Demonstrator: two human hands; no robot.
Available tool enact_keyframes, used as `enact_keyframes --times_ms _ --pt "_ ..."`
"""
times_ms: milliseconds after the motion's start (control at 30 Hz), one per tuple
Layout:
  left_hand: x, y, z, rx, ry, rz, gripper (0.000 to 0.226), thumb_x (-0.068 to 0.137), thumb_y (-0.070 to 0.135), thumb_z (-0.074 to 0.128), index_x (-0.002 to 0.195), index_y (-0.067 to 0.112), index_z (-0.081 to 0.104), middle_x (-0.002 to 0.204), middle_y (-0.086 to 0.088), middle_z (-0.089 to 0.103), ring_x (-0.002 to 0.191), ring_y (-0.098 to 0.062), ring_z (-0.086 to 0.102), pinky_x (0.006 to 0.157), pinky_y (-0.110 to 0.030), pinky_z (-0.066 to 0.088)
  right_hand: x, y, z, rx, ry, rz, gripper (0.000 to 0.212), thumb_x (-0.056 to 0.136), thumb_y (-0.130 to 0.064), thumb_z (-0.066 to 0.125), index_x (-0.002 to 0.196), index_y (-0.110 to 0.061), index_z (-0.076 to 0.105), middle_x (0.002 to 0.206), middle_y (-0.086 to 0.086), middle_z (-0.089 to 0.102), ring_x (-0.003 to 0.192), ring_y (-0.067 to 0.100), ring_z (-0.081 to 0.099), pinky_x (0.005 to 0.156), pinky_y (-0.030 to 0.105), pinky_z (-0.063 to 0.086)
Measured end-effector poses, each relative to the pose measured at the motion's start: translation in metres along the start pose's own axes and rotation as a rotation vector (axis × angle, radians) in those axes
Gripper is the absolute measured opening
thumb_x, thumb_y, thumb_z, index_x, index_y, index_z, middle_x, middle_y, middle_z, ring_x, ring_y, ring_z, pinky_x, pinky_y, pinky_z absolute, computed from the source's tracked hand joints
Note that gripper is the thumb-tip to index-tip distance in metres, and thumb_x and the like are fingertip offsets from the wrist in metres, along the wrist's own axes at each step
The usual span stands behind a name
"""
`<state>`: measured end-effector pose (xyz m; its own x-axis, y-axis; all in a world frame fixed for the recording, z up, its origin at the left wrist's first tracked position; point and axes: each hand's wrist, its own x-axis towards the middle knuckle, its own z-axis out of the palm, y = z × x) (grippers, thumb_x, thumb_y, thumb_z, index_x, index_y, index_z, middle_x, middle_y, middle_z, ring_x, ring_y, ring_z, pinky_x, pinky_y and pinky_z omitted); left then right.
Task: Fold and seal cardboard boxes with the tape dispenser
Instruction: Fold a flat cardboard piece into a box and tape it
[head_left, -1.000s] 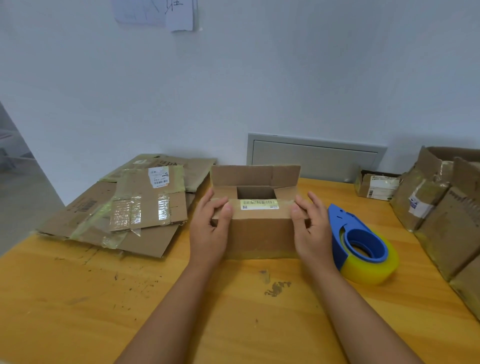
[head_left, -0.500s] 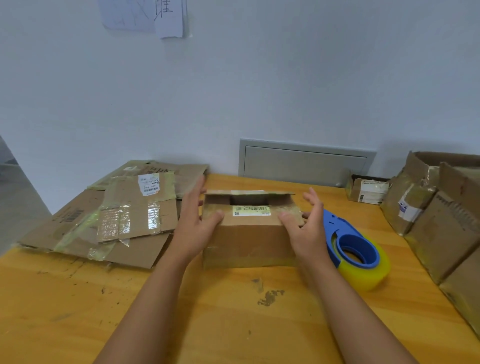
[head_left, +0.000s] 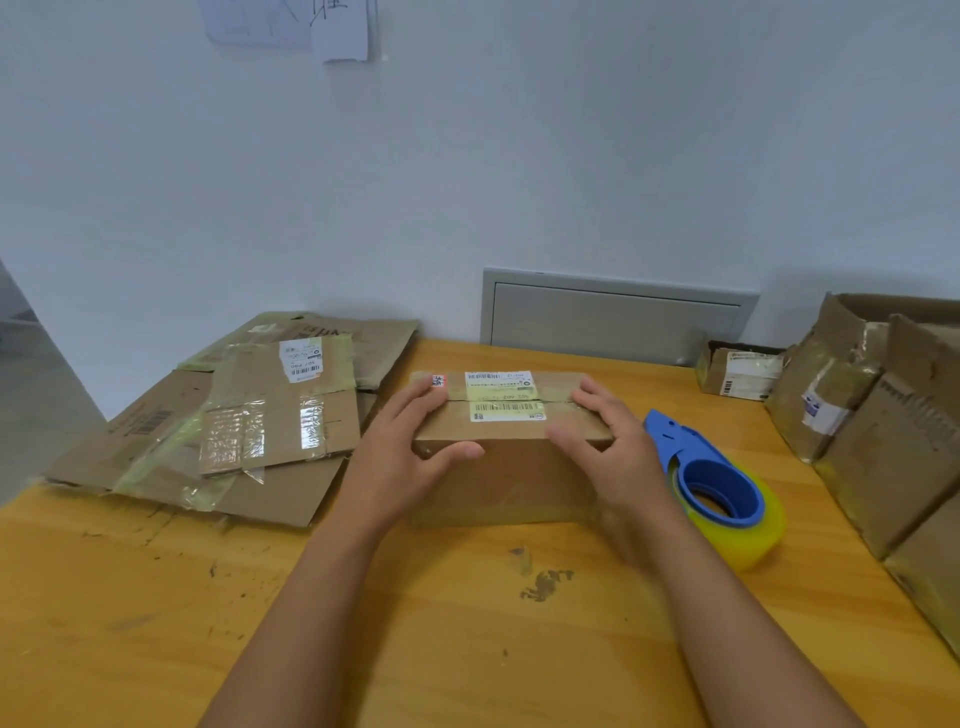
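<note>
Box (head_left: 511, 467) flaps closed; both palms hide corners.

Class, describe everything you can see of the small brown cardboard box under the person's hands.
The small brown cardboard box stands on the yellow wooden table, its top flaps folded shut and meeting along a centre seam. White and pale yellow barcode labels and a small red sticker sit on the flaps, with worn old tape. The left hand and right hand press flat on its ends. The blue tape dispenser lies beside it, to the right.
</note>
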<state>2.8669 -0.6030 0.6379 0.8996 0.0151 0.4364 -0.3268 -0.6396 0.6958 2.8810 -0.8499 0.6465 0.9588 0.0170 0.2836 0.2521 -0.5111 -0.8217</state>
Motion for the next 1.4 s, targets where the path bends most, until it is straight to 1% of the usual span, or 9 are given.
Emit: enact_keyframes --times_ms 67,167,533,800,1000,1067,1133,1233,1400 --pt "0.002 -0.001 -0.001 0.023 -0.026 0.003 0.086 0.070 0.076 0.064 0.143 0.033 0.049 0.155 0.016 0.033 0.141 -0.007 0.032 0.111 -0.033 0.035 0.002 -0.004 -0.008 -0.102 -0.110 0.000 0.096 0.065 -0.070 0.068 0.148 -0.028 0.042 0.159 -0.023 0.025 0.141 0.006 0.028 0.112 0.033 0.032" --pt "0.007 -0.001 -0.004 0.056 -0.080 -0.009 0.091 0.065 0.084 0.061 0.142 0.036 0.049 0.155 0.018 0.030 0.140 -0.007 0.032 0.110 -0.034 0.036 0.006 -0.007 -0.013 -0.248 -0.193 -0.009 0.096 0.072 -0.058 0.076 0.152 -0.027 0.034 0.162 -0.021 0.015 0.145 0.008 0.023 0.115 0.035 0.029" --pt "0.001 0.012 -0.008 0.154 -0.135 -0.040 0.088 0.069 0.073 0.058 0.145 0.029 0.047 0.155 0.014 0.030 0.139 -0.010 0.033 0.109 -0.036 0.038 0.004 -0.013 -0.015 -0.448 -0.229 -0.004 0.092 0.080 -0.061 0.069 0.156 -0.027 0.029 0.165 -0.018 0.006 0.150 0.015 0.018 0.118 0.043 0.024" --pt "0.003 0.027 -0.012 0.417 -0.299 -0.044 0.076 0.085 0.067 0.055 0.152 0.041 0.029 0.162 0.007 0.008 0.134 -0.026 0.044 0.103 -0.042 0.046 0.001 -0.023 -0.019 -0.601 -0.259 0.003 0.090 0.084 -0.069 0.060 0.157 -0.028 0.025 0.165 -0.018 0.003 0.149 0.015 0.022 0.112 0.046 0.034" --pt "0.006 0.040 -0.013 0.521 -0.332 -0.065 0.068 0.092 0.058 0.056 0.151 0.036 0.031 0.162 0.002 0.007 0.131 -0.030 0.047 0.101 -0.042 0.045 -0.009 -0.020 -0.021 -0.571 -0.222 0.009 0.099 0.089 -0.070 0.049 0.159 -0.026 -0.004 0.166 -0.013 -0.011 0.153 0.017 -0.001 0.121 0.046 0.018" --pt "0.007 0.044 -0.014 0.576 -0.347 -0.065 0.067 0.093 0.058 0.054 0.151 0.037 0.029 0.163 0.001 0.007 0.130 -0.031 0.048 0.099 -0.042 0.046 -0.016 -0.011 -0.029 -0.524 -0.074 0.065 0.092 0.091 -0.069 0.045 0.160 -0.023 0.004 0.166 -0.005 0.004 0.152 0.022 0.005 0.121 0.047 0.020" --pt "0.008 0.050 -0.012 0.646 -0.363 -0.081 0.066 0.094 0.058 0.051 0.152 0.037 0.026 0.164 0.001 0.005 0.130 -0.032 0.048 0.097 -0.042 0.046 -0.024 -0.002 -0.038 -0.604 0.055 0.132 0.080 0.092 -0.070 0.039 0.155 -0.022 0.027 0.156 0.004 0.028 0.143 0.026 0.022 0.115 0.046 0.032" --pt "0.009 0.057 -0.006 0.735 -0.375 -0.115 0.067 0.097 0.058 0.046 0.153 0.035 0.019 0.166 -0.002 0.000 0.135 -0.033 0.044 0.099 -0.046 0.046 -0.036 0.010 -0.044 -0.748 0.102 0.216 0.075 0.091 -0.074 0.031 0.142 -0.021 0.047 0.139 0.006 0.042 0.128 0.027 0.035 0.106 0.043 0.036" --pt "0.004 0.055 0.004 0.680 -0.291 -0.127 0.076 0.089 0.067 0.051 0.149 0.030 0.025 0.165 -0.005 0.008 0.134 -0.036 0.042 0.100 -0.050 0.047 -0.047 0.021 -0.042 -0.941 -0.053 0.329 0.068 0.099 -0.060 0.037 0.155 -0.024 0.021 0.149 0.010 0.042 0.130 0.030 0.045 0.107 0.044 0.037"
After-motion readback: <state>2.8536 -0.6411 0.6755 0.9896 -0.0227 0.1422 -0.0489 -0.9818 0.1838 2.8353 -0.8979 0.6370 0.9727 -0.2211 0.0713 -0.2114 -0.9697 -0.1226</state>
